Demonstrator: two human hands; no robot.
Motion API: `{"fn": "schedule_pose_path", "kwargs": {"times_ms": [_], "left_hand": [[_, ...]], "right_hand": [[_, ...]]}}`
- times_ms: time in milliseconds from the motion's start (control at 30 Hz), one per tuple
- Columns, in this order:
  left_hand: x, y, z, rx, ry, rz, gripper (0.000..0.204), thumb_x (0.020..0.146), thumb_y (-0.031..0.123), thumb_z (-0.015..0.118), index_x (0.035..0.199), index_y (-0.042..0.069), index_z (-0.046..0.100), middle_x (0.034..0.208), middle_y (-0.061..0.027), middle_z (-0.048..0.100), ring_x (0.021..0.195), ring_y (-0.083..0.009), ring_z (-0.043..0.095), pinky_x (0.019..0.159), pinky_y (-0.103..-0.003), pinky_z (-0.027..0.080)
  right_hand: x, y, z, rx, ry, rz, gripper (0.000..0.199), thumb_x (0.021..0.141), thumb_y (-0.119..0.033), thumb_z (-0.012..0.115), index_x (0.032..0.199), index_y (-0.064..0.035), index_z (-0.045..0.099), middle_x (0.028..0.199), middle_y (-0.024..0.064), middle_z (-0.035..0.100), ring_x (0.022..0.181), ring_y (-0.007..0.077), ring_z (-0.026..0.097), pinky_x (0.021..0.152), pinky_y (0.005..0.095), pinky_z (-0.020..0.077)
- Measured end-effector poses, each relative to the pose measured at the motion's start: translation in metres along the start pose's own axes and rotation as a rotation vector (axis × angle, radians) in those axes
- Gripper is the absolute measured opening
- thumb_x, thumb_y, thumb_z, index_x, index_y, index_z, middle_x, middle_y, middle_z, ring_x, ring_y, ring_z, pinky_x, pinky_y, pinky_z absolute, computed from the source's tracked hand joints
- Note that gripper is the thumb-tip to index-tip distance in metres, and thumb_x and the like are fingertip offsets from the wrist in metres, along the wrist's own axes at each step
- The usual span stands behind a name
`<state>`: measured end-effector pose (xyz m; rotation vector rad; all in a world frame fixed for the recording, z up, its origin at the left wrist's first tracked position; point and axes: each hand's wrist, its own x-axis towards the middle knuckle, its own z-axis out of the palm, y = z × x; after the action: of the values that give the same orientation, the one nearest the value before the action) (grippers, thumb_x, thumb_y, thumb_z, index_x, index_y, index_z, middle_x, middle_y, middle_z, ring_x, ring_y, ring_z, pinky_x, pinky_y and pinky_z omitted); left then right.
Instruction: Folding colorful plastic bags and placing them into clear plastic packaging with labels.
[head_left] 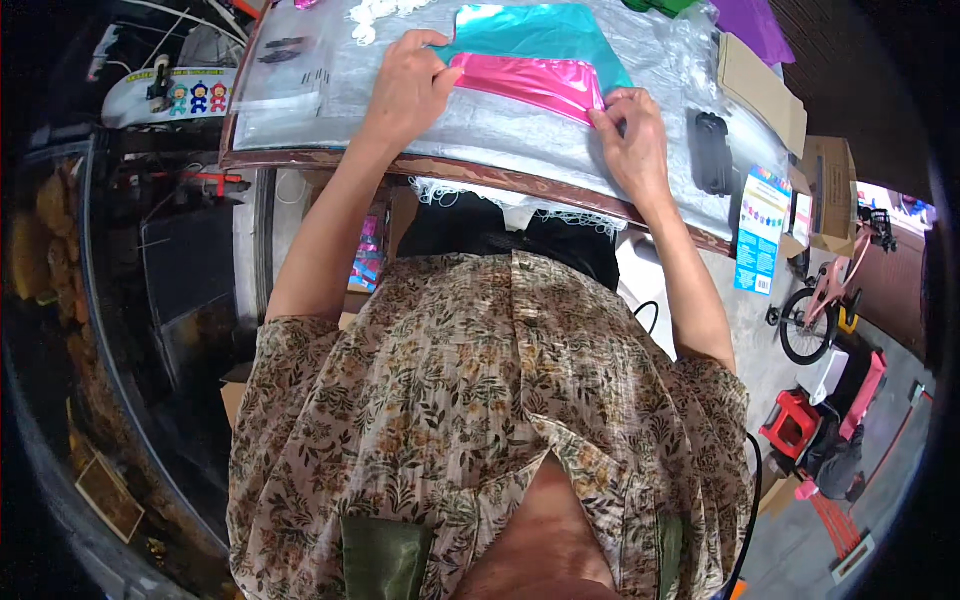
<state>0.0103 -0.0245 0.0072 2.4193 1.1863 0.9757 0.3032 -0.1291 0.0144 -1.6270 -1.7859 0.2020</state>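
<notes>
A shiny teal sheet (535, 32) of foil or thin film lies on the table (330, 110), with a glossy pink strip (525, 80) along its near edge. Whether the pink is a folded-over part of that sheet or a separate piece, I cannot tell. At the left end, my left hand (405, 95) pinches the edge where teal and pink meet. My right hand (634, 138) grips the pink strip's right corner between closed thumb and fingers. The strip stretches between both hands, slightly creased.
White string (375, 18) lies at the far left of the table. Toward the right are a black plastic case (711, 152), brown cardboard (762, 95), a blue printed box (762, 230) and purple film (755, 28). A pink bicycle (825, 295) stands on the floor beyond.
</notes>
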Motion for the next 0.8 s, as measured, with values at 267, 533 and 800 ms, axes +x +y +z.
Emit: {"fn": "schedule_pose_path", "kwargs": {"times_ms": [267,533,800], "left_hand": [[-0.002,-0.004,0.001,0.054,0.003,0.027,0.025,0.082,0.014,0.076,0.068,-0.002,0.065,0.114,-0.0151,0.067,0.099,-0.0357,0.063,0.088,-0.043,0.05],[0.002,-0.001,0.003,0.016,-0.004,0.016,0.022,0.079,0.011,0.078,0.066,-0.002,0.066,0.112,-0.0142,0.068,0.096,-0.0357,0.064,0.086,-0.043,0.051],[-0.001,-0.01,0.002,-0.101,0.043,0.007,0.014,0.079,0.008,0.077,0.075,0.0,0.066,0.111,-0.0147,0.068,0.097,-0.0354,0.065,0.085,-0.042,0.052]], "right_hand": [[0.001,-0.041,-0.004,-0.454,0.094,-0.135,0.024,0.084,-0.014,0.076,0.1,0.0005,0.065,0.123,0.017,0.062,0.111,0.0355,0.059,0.095,0.0458,0.0455],[-0.014,-0.069,0.035,-0.186,-0.338,-0.193,0.067,0.097,-0.034,0.061,0.15,0.0001,0.039,0.161,0.018,0.031,0.151,0.0324,0.026,0.125,0.0454,0.0175],[-0.02,-0.038,-0.004,-0.206,-0.479,-0.139,0.074,0.102,-0.043,0.053,0.157,-0.0022,0.026,0.163,0.0185,0.026,0.152,0.0317,0.022,0.125,0.043,0.0168]]}}
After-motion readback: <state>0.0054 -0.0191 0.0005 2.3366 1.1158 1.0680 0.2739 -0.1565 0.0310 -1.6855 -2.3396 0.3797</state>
